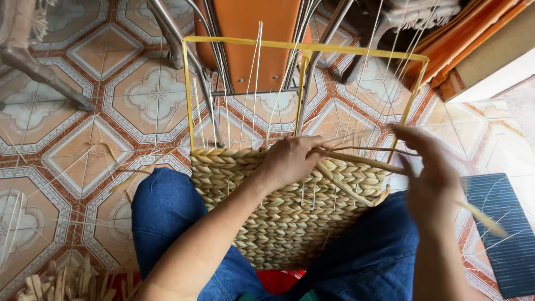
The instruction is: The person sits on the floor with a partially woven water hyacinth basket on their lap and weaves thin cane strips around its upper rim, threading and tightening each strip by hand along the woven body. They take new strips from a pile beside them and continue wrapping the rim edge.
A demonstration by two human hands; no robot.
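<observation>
Weaving is under way, seen from the head camera: a half-woven basket [284, 214] on a yellow frame [304, 47] rests between the knees. The left hand [290, 160] presses its rim; the right hand [426, 175], blurred, pinches a straw strand [362, 161]. Next, likely, comes threading it between the upright stakes [252, 89].

Bare forearms, no sleeves; blue denim trousers [167, 217] on both legs.

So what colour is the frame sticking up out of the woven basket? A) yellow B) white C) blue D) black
A: the thin frame standing above the woven basket on the person's lap is bright yellow, with pale stakes running up to it.
</observation>
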